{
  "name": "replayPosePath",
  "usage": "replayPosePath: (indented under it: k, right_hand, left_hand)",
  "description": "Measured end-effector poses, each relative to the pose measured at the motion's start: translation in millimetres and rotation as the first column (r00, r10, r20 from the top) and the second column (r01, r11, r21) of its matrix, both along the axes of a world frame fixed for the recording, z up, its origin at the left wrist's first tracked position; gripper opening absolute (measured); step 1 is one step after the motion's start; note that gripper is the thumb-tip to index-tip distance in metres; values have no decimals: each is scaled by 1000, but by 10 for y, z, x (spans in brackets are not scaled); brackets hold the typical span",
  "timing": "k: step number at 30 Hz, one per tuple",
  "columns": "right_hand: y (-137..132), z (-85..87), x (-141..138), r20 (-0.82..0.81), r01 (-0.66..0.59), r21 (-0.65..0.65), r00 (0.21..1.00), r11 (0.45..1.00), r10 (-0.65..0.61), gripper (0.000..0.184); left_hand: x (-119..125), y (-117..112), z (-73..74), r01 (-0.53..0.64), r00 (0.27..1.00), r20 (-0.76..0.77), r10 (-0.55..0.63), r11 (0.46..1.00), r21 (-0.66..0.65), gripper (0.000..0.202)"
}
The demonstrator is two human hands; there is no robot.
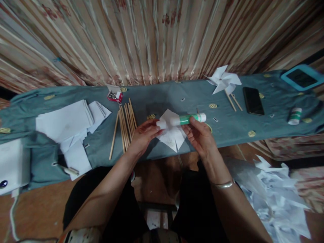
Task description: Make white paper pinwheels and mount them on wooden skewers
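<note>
Both hands hold a green and white glue stick level above a white folded paper piece on the blue-grey cloth. My left hand pinches the white cap end at the left. My right hand grips the green barrel from below. A bundle of thin wooden sticks lies just left of my left hand.
Stacked white paper sheets lie at the left. A small red box sits behind the sticks. A finished paper pinwheel, a black phone, a second glue stick and a blue-framed tablet are at the right. Paper scraps lie on the floor.
</note>
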State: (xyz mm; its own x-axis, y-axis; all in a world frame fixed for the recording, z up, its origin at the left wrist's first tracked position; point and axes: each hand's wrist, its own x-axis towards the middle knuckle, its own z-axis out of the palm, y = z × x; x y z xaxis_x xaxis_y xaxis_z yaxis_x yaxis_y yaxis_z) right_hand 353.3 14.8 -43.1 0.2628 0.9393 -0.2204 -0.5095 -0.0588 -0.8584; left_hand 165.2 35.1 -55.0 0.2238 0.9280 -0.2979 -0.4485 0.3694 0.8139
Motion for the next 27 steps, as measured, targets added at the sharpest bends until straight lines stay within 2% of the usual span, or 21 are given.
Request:
replayPosePath:
  k: [9,18,23,27]
  right_hand:
    - [-1,-40,-49,20,-19,-3,1000,1000,19,23]
    - [6,22,-119,-108,-39,-52,994,998,33,24]
    - [15,31,-138,-109,-53,-51,993,997,47,25]
    - [17,22,-171,-99,-71,-71,993,995,64,27]
  left_hand:
    - [1,-7,-4,21,999,48,-20,1000,-22,35]
    - [4,-16,-30,-6,999,47,6,1000,-6,35]
    - [-20,-22,-46,10,1000,-11,-10,997,70,36]
    - [-39,-23,-67,20,993,-121,1,984,176,36]
